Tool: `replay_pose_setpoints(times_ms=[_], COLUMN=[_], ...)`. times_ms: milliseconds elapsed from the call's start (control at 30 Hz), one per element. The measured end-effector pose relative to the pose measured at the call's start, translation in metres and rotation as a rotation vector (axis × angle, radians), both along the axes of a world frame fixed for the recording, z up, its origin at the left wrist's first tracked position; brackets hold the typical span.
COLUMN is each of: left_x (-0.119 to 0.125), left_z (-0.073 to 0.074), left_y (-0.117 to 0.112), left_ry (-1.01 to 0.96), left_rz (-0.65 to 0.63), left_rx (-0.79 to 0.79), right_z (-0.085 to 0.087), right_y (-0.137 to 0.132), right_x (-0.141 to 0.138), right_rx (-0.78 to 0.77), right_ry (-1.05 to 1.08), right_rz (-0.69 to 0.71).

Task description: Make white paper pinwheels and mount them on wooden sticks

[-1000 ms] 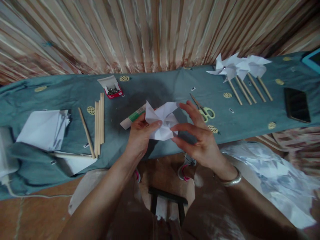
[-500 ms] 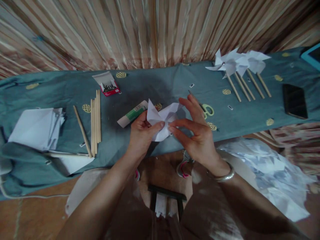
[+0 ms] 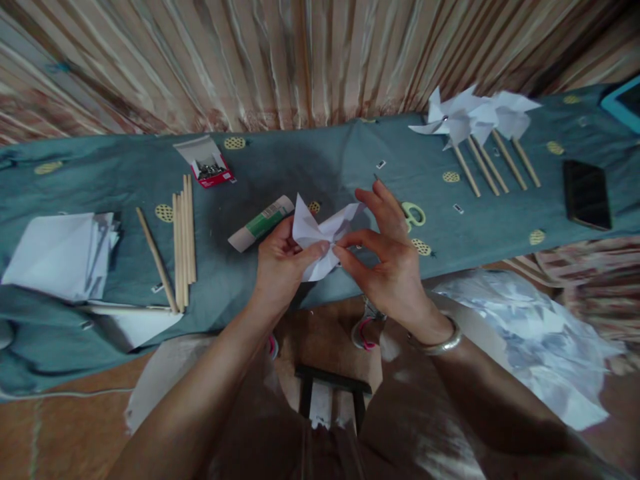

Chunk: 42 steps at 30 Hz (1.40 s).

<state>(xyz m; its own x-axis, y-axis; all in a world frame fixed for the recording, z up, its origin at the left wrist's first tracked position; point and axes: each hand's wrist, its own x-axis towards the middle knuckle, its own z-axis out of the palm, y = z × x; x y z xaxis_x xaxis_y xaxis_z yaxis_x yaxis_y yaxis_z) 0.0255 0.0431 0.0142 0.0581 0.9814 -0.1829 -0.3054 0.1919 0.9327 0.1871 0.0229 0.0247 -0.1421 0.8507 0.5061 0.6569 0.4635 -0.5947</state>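
Note:
A white paper pinwheel [image 3: 320, 230] with folded blades is held above the cloth-covered table. My left hand [image 3: 283, 260] grips it from the left, thumb pressed near its centre. My right hand [image 3: 393, 267], with a silver bangle at the wrist, pinches at the centre with thumb and index finger while the other fingers stay raised. Whether a small part sits in that pinch I cannot make out. Just beyond my left hand lies a green and white glue stick [image 3: 263, 223]. Scissors with light green handles [image 3: 414, 217] lie behind my right hand, their blades partly hidden.
Several wooden sticks [image 3: 184, 240] and a stack of white paper [image 3: 60, 253] are on the left. An opened red box of metal pins [image 3: 209, 170] stands behind them. Finished pinwheels [image 3: 475, 120] on sticks, a black phone [image 3: 586, 193] and a plastic bag [image 3: 535, 340] are on the right.
My right thumb and index finger have moved slightly left, onto the pinwheel's centre. My left hand keeps its hold. The whole view has shifted a little.

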Motion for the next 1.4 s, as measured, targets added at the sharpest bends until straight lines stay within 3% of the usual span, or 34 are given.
replay_pose_setpoints(times_ms=[1400], left_x=[0.0049], left_z=[-0.0003], left_y=[0.0003], left_ry=[0.090], left_rz=[0.003], left_rx=[0.074], right_z=[0.0016], right_y=[-0.0010], right_x=[-0.0068], right_rx=[-0.067], right_ry=[0.001], right_rz=[-0.066])
